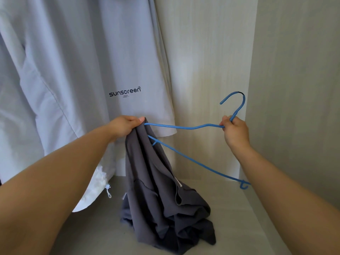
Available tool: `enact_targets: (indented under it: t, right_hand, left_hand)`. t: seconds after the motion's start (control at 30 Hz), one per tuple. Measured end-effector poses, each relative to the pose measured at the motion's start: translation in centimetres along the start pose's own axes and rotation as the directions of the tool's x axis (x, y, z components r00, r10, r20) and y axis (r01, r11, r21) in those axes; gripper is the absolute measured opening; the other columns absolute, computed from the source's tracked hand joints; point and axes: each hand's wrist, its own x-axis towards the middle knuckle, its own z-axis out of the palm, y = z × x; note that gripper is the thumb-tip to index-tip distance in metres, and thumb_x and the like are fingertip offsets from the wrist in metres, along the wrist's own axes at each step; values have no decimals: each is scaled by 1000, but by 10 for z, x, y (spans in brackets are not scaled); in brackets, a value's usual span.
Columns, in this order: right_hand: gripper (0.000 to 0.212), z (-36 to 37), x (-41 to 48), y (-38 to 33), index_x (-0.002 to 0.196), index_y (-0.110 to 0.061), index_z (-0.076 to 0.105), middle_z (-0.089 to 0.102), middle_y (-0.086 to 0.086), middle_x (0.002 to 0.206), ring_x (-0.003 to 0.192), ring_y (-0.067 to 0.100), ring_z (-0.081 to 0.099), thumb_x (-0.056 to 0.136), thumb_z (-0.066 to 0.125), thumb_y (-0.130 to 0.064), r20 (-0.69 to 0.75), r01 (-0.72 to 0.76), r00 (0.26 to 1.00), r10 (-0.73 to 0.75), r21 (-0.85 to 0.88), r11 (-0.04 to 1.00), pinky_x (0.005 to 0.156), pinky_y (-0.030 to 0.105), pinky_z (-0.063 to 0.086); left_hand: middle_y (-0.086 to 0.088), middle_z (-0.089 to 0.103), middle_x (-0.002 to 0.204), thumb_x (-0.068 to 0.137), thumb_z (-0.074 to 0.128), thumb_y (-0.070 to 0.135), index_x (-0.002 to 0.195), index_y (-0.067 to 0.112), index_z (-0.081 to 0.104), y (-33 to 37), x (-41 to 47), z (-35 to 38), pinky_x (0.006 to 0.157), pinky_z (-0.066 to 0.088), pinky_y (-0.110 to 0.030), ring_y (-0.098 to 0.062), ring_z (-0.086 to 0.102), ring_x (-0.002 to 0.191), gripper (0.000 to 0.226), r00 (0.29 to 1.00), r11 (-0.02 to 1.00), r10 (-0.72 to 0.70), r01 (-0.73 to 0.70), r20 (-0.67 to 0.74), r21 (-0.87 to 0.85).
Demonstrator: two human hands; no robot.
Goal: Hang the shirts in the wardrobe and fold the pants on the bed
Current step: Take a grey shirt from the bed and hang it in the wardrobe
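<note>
The fingers (137, 123) of the left hand (125, 127) are curled round a bunched edge of the grey shirt (156, 190), with the thumb pressed against the cloth. The left tip of the hanger (184, 127) is met at that same spot and appears to be just entering the cloth. Whether it is inside the neck opening or a sleeve cannot be told. The fingers (226, 120) of the right hand (234, 131) are pinched round the hanger's neck, just below the hook, which is turned up and to the left.

From the left grip the grey shirt is hung down in folds, and its lower part is heaped on the wardrobe floor (230, 208), near the middle. The hanger's bottom bar is slanted down to the right, its right end free near the wall (294, 70).

At the far left a white garment (82, 70) is hung already, so at least one piece seems done. The grey shirt is judged to be at the threading stage: the hanger has yet to be seated in both shoulders and hooked up. The rail, the pants and the bed are not shown, so the folding cannot be judged.
</note>
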Motion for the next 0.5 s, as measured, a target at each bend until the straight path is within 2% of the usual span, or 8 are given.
enact_targets:
  t: [0.1,0.2,0.3,0.37,0.4,0.5]
  right_hand:
    - [33,0,1,0,65,-20,53,50,-1,69,61,11,46,96,42,-25,1,-4,1000,4,3,1000,53,25,33]
    - [31,3,-1,0,68,-19,53,50,-2,69,60,10,45,96,41,-26,30,0,1000,1,-17,1000,52,24,32]
    - [30,11,-5,1,71,-18,54,50,-2,69,61,10,45,96,41,-26,102,8,995,-2,-59,998,52,24,32]
    - [29,13,-7,3,72,-17,55,50,-2,70,61,11,46,96,42,-25,136,13,991,-2,-82,997,53,24,34]
    - [29,13,-7,5,71,-17,55,50,-1,69,60,11,45,96,42,-25,139,8,990,3,-82,997,52,25,34]
    - [31,7,-5,6,66,-18,53,48,0,66,57,13,42,94,44,-25,96,-44,994,47,-32,998,51,26,32]
  left_hand:
    - [4,69,89,91,54,47,79,23,71,7,-2,2,83,44,-23,-13,61,86,32,999,999,47,-47,-13,2]
    - [14,64,71,89,58,46,66,28,69,21,-2,10,65,40,-13,0,57,68,31,994,995,99,-98,-48,34]
    - [16,63,72,89,59,46,70,29,68,37,-1,24,53,36,-1,10,54,60,27,983,983,169,-163,-68,80]
    - [9,60,71,90,59,44,71,21,68,45,0,34,52,34,1,5,52,57,31,968,969,236,-229,-81,96]
    - [6,59,73,90,59,43,73,16,68,47,0,37,53,34,0,0,50,61,34,959,960,269,-260,-89,101]
    - [2,63,79,90,60,41,79,19,71,48,-4,38,62,36,-4,-6,51,73,27,942,937,332,-322,-54,135]
